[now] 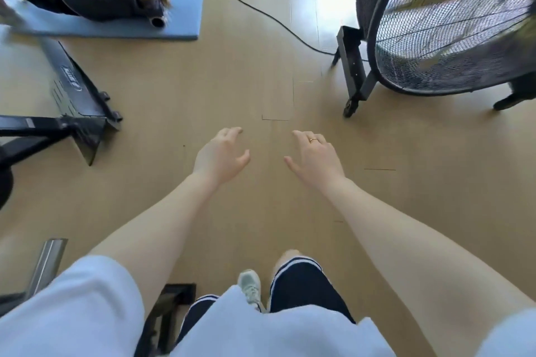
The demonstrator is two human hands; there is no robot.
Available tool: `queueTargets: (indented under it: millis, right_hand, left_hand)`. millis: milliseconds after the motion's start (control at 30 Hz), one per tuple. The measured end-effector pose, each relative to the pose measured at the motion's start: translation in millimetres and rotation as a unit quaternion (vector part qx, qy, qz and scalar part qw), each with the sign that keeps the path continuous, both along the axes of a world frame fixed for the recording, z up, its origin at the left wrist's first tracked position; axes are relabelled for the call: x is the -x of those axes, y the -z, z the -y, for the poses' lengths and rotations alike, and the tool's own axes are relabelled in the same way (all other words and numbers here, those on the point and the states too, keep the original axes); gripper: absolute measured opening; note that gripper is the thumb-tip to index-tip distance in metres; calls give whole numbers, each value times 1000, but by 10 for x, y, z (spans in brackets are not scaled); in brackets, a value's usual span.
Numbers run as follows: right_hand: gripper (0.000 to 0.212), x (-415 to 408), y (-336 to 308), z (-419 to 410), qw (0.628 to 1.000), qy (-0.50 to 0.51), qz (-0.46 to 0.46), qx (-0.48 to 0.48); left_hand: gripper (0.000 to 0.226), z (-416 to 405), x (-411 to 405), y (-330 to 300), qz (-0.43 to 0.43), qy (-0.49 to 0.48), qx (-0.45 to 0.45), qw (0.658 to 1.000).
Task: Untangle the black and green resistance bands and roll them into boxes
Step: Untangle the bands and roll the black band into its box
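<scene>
My left hand [222,155] and my right hand [314,156] are held out in front of me over a wooden floor [261,90], a short gap between them. Both are empty, with fingers spread and curved downward. A gold ring sits on a finger of my right hand. No black or green resistance band and no box appears anywhere in this view. My white shirt, dark shorts and one pale sneaker [251,287] fill the bottom of the frame.
A large black floor fan [441,23] on wheels stands at the upper right, its cable [261,10] running across the floor. A black gym machine base [75,95] lies at left. Another person sits on a blue mat [121,29] at upper left.
</scene>
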State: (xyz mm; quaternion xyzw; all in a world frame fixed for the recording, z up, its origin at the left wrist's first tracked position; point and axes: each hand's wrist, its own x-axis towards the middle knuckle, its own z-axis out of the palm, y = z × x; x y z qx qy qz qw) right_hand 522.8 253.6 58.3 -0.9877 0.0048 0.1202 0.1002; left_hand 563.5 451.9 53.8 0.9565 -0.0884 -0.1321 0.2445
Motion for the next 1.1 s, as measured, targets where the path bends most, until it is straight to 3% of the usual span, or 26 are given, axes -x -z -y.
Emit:
queueTargets:
  millis: [267, 600, 900, 1100]
  right_hand:
    - [61, -1933, 169, 277, 1000, 25, 6, 4]
    - [62, -4555, -137, 930, 994, 97, 17, -37]
    - [62, -6776, 164, 1100, 989, 144, 9, -12]
    - [60, -8326, -41, 1105, 981, 191, 8, -34]
  left_hand:
    - [57, 324, -2055, 150, 17, 38, 13, 999]
    - [55, 1206, -4913, -296, 62, 78, 66, 993]
    - [55, 1500, -7373, 56, 63, 147, 86, 983]
    - [56, 1786, -9045, -171, 37, 207, 80, 974]
